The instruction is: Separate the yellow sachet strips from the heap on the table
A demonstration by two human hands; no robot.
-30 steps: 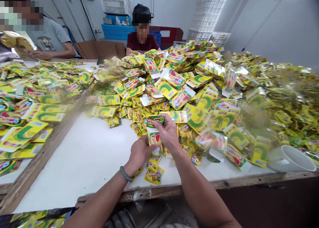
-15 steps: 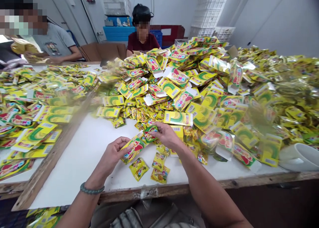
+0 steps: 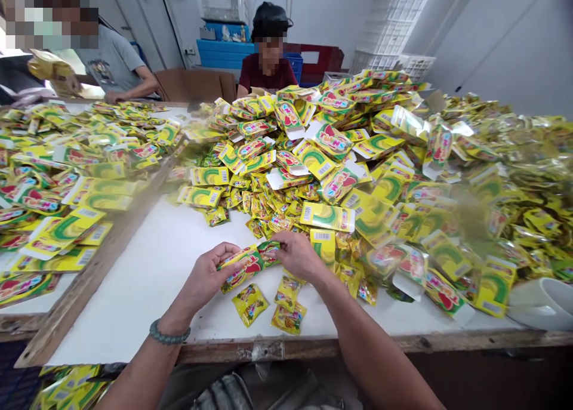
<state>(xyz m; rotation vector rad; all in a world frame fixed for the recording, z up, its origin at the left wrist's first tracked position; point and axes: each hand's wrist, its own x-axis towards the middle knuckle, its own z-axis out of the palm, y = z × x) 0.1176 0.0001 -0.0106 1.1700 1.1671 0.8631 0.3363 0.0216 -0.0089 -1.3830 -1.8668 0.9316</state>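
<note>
Low over the white table (image 3: 147, 267), my left hand (image 3: 203, 279) grips a small yellow-and-green carton (image 3: 244, 268) with red and white lettering, fingers and thumb along its sides. The carton lies tilted, its open end toward the right. At that end my right hand (image 3: 296, 256) pinches a green-and-yellow candy packet (image 3: 269, 252). The packet touches the carton's mouth; how much of it is inside cannot be seen. Just below both hands lie a loose yellow packet (image 3: 249, 304) and two more overlapping ones, the lower packet (image 3: 290, 318) nearest the table edge.
Ahead rises a big heap of cartons (image 3: 331, 141), with small packets (image 3: 268, 204) at its foot. A wooden strip (image 3: 107, 249) divides off more cartons (image 3: 67, 231) on the left. A white bowl (image 3: 544, 302) stands at right. Two people (image 3: 268, 73) sit across the table.
My right hand has moved slightly down and closer to the carton, bringing the packet nearer its mouth. My left hand keeps its grip. The camera view has shifted a little.
</note>
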